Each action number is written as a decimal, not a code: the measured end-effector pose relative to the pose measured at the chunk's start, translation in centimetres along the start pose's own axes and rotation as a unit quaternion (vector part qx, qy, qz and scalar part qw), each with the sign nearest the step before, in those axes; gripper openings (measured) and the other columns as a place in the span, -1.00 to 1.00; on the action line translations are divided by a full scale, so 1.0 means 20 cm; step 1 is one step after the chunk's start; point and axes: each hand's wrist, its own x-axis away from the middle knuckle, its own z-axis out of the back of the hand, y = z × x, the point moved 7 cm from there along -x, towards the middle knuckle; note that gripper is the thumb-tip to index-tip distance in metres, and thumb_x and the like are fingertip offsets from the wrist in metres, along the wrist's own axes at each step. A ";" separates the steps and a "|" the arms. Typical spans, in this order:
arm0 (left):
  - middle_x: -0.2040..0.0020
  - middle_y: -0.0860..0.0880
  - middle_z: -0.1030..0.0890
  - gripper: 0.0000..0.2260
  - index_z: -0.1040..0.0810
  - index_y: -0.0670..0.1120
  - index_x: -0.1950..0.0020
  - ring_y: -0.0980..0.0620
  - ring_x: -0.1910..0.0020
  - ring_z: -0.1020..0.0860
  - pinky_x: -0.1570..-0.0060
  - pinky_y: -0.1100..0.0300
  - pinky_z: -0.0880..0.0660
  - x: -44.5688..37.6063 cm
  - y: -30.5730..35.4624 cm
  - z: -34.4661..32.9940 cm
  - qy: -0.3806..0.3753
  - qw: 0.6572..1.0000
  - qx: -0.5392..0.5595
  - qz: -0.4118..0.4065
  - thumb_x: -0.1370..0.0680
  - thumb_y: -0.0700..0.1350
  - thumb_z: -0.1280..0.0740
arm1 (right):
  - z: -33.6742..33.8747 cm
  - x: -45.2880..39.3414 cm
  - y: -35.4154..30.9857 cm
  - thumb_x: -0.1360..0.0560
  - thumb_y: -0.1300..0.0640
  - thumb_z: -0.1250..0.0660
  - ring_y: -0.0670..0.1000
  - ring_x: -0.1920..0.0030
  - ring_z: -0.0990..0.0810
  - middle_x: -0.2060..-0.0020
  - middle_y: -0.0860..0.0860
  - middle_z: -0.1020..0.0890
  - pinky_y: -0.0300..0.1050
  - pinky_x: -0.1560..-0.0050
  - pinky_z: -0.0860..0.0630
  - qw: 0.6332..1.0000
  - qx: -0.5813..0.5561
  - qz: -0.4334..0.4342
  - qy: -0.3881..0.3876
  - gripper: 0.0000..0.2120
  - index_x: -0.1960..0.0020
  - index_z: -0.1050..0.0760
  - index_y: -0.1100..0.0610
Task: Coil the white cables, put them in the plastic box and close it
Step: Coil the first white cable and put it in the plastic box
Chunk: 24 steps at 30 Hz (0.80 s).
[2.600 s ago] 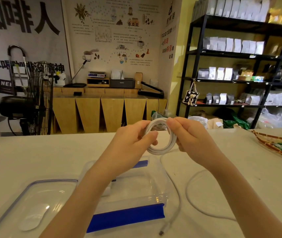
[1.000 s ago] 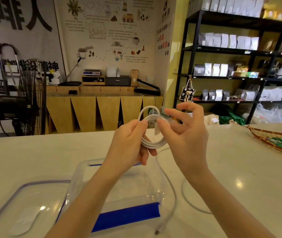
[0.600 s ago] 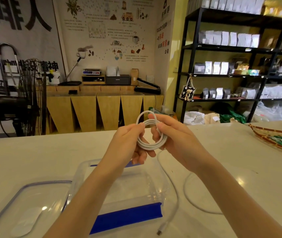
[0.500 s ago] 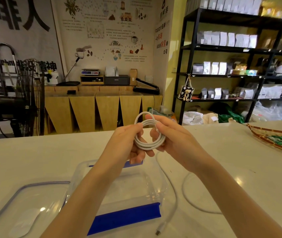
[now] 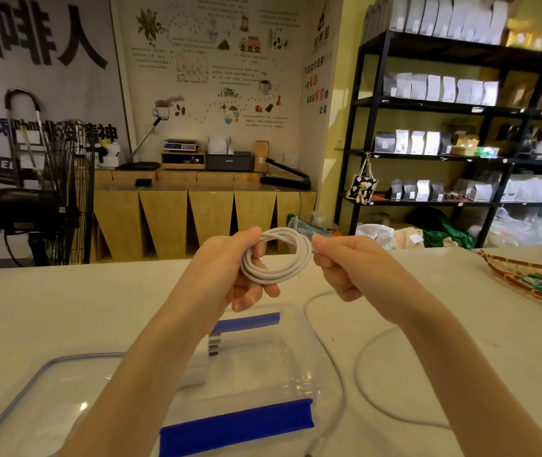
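A white cable coil (image 5: 278, 270) of a few loops hangs above the table, held from both sides. My left hand (image 5: 230, 272) grips its left side, fingers through the loop. My right hand (image 5: 348, 268) pinches the coil's right edge at the cable's end. Below stands the clear plastic box (image 5: 299, 367) with blue clip flaps, open. Its clear lid (image 5: 48, 390) lies flat to the left. A second white cable (image 5: 358, 367) lies loose on the table, right of the box.
The white table (image 5: 65, 305) runs across the view. A woven tray (image 5: 533, 278) with green items sits at the right edge. Behind are a wooden counter, a black fan (image 5: 48, 199) on the left and black shelves with bags on the right.
My hands have turned the coil flatter and drawn slightly apart. My right hand has moved from wrapping around the loops to pinching the coil's right edge.
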 end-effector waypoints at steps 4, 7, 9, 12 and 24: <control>0.56 -0.05 -0.59 -0.68 -0.39 -0.15 0.30 0.08 0.67 -0.44 0.69 0.35 -0.37 -0.01 -0.01 -0.01 -0.004 0.989 -0.141 -0.041 -0.59 -0.03 -0.09 | 0.06 0.02 0.00 -0.52 -0.06 -0.12 -0.13 0.55 -0.40 0.60 -0.09 -0.48 -0.31 0.45 -0.35 0.995 0.095 -0.015 -0.018 -0.59 0.42 -0.54 0.00; 0.56 -0.03 -0.59 -0.68 -0.39 -0.14 0.30 0.08 0.65 -0.47 0.66 0.32 -0.40 -0.03 -0.04 0.00 -0.005 0.988 -0.152 -0.029 -0.58 -0.02 -0.09 | 0.08 0.02 0.02 -0.46 -0.17 -0.12 -0.26 0.21 -0.56 0.28 -0.21 -0.67 -0.24 0.05 -0.44 0.986 0.164 0.003 -0.004 -0.67 0.23 -0.63 -0.14; 0.56 -0.04 -0.60 -0.68 -0.39 -0.13 0.31 0.08 0.65 -0.48 0.66 0.34 -0.41 -0.05 -0.06 -0.01 -0.020 0.988 -0.150 -0.004 -0.58 0.00 -0.10 | 0.04 0.02 0.02 -0.42 -0.21 -0.14 -0.27 0.10 -0.55 0.17 -0.22 -0.65 -0.23 -0.02 -0.41 0.986 0.166 0.017 -0.009 -0.71 0.13 -0.60 -0.16; 0.57 -0.05 -0.60 -0.68 -0.41 -0.12 0.31 0.08 0.66 -0.50 0.65 0.36 -0.42 -0.07 -0.11 -0.01 -0.026 0.983 -0.176 0.036 -0.57 0.02 -0.12 | -0.03 0.00 0.02 -0.48 -0.06 -0.19 -0.15 0.14 -0.62 0.14 -0.04 -0.67 -0.19 0.01 -0.52 0.988 0.149 0.035 -0.021 -0.78 0.05 -0.58 -0.02; 0.39 -0.06 -0.60 -0.77 -0.54 -0.12 0.26 0.12 0.63 -0.55 0.60 0.36 -0.48 -0.17 -0.39 0.16 0.008 0.911 -0.363 0.193 -0.53 -0.07 -0.24 | -0.18 -0.08 0.28 -0.43 0.11 -0.35 -0.02 0.32 -0.67 0.26 0.05 -0.65 -0.18 0.34 -0.63 0.984 0.113 -0.137 -0.019 -0.83 0.00 -0.49 0.13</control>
